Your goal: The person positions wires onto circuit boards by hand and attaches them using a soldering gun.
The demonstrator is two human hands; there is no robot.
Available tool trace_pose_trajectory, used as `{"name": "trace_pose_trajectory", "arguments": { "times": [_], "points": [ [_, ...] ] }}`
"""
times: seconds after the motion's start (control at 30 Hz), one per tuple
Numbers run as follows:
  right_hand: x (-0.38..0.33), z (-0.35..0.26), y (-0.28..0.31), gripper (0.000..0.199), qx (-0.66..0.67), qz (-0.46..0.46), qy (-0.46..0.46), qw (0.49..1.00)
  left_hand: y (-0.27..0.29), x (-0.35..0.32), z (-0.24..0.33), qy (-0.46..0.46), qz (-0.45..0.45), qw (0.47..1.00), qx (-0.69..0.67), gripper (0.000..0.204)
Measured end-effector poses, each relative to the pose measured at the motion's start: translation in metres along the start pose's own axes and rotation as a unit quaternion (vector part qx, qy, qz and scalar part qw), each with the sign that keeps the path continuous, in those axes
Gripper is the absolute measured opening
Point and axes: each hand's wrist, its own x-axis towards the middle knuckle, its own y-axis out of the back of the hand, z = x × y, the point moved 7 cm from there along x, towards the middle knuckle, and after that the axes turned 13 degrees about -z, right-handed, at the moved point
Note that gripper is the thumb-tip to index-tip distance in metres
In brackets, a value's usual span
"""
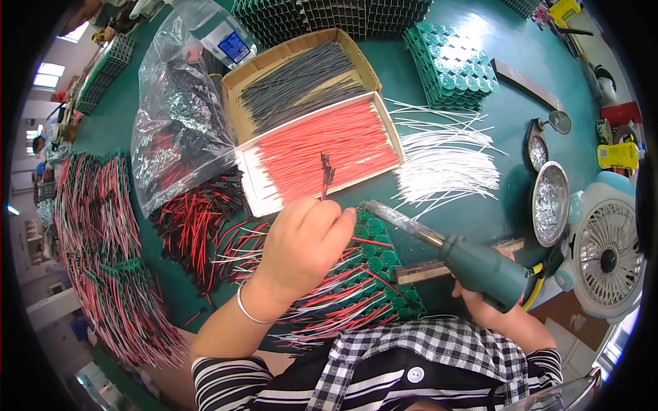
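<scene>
My left hand (pixel 301 240) is closed in a pinch over a sheet of round green circuit boards (pixel 380 257). Out of its fingers, on the far side, sticks a thin wire lead with a black plug (pixel 327 170). In my right hand (pixel 485 305) is what looks like a soldering iron (pixel 480 270) with a thick dark green body. Its metal barrel points left, the tip close to my left fingertips; whether they touch, I cannot tell. Red, white and black wires (pixel 343 301) lie across the board sheet, partly hidden by my left hand and arm.
Beyond my hands, a cardboard box (pixel 233 89) holds black tubes, and a white tray (pixel 257 188) red ones. White wires (pixel 449 164) and stacked green boards (pixel 449 65) are at right. Nearby are a metal dish (pixel 550 205), a fan (pixel 608 253) and a bag of leads (pixel 181 116).
</scene>
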Motion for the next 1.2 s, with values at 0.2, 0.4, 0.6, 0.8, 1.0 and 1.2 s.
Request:
{"name": "trace_pose_trajectory", "arguments": {
  "times": [0.2, 0.4, 0.6, 0.8, 1.0, 1.2],
  "points": [
    [0.0, -0.002, 0.0, 0.021, -0.021, -0.006, -0.008, 1.0, 0.002, 0.001, 0.0, 0.009, 0.005, 1.0, -0.018, 0.026],
    [0.0, -0.001, -0.001, 0.021, -0.017, -0.009, -0.002, 1.0, 0.001, -0.002, -0.001, 0.003, -0.012, 1.0, -0.006, 0.022],
    [-0.004, -0.003, 0.001, 0.022, 0.008, -0.004, -0.01, 1.0, 0.007, -0.012, 0.005, -0.002, 0.013, 1.0, -0.019, 0.022],
    [-0.013, -0.001, 0.001, 0.021, 0.005, -0.021, -0.019, 1.0, 0.006, -0.011, 0.011, 0.007, 0.008, 0.999, -0.034, 0.023],
    [-0.022, 0.006, -0.006, 0.017, 0.021, -0.028, -0.054, 0.998, 0.001, -0.012, 0.012, 0.004, 0.009, 0.999, -0.043, 0.024],
    [-0.017, 0.002, -0.007, 0.017, 0.028, -0.018, -0.041, 0.999, -0.001, -0.011, 0.012, 0.005, -0.001, 0.999, -0.039, 0.024]
  ]
}}
